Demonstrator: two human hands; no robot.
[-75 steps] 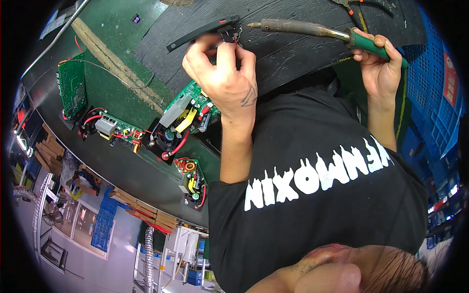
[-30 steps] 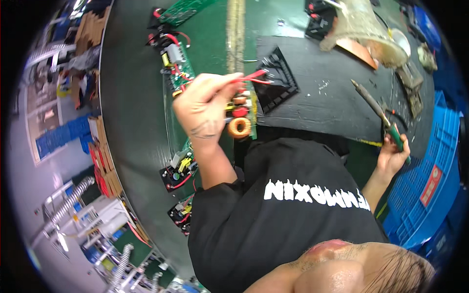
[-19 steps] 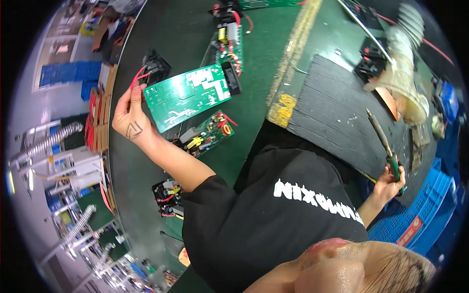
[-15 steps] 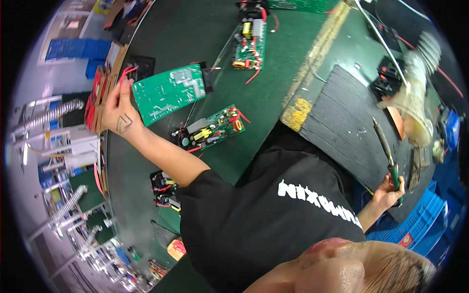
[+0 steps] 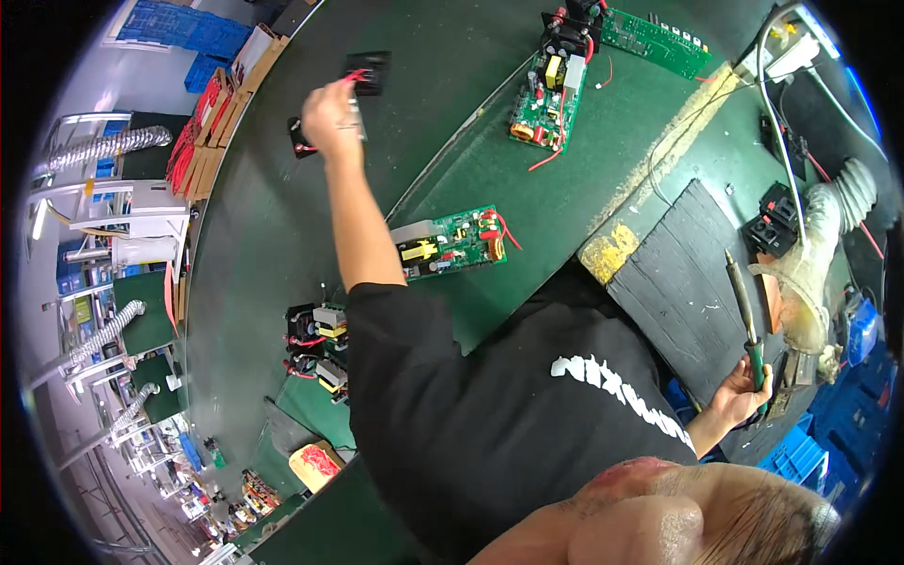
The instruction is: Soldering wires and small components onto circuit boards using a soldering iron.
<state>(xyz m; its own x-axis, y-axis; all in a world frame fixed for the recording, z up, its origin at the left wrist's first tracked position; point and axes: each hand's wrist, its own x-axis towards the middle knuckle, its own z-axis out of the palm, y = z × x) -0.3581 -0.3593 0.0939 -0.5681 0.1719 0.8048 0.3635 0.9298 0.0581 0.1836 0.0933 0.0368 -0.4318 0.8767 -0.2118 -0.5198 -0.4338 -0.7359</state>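
Note:
Over the dark belt at the upper left, my left hand (image 5: 331,118) is closed on a circuit board (image 5: 356,118) that now shows only as a narrow edge beside the fingers; most of it is hidden. A black square panel (image 5: 375,73) with red wires lies just beyond the fingertips, and a small black part (image 5: 301,138) shows on the hand's near-left side. At the right, my right hand (image 5: 742,394) grips a soldering iron (image 5: 744,306) by its green handle, metal tip pointing up and away, over the black work board (image 5: 678,273).
A populated green circuit board (image 5: 461,243) lies by my left forearm, another (image 5: 551,99) farther off. More assemblies (image 5: 325,325) sit at the left near my sleeve. A fume hose (image 5: 805,306) stands beyond the iron. Blue crates (image 5: 796,457) are at the lower right.
My left hand has moved right and away with the circuit board, turning it from face-on to edge-on. The right hand still holds the soldering iron in nearly the same pose. The whole view has shifted.

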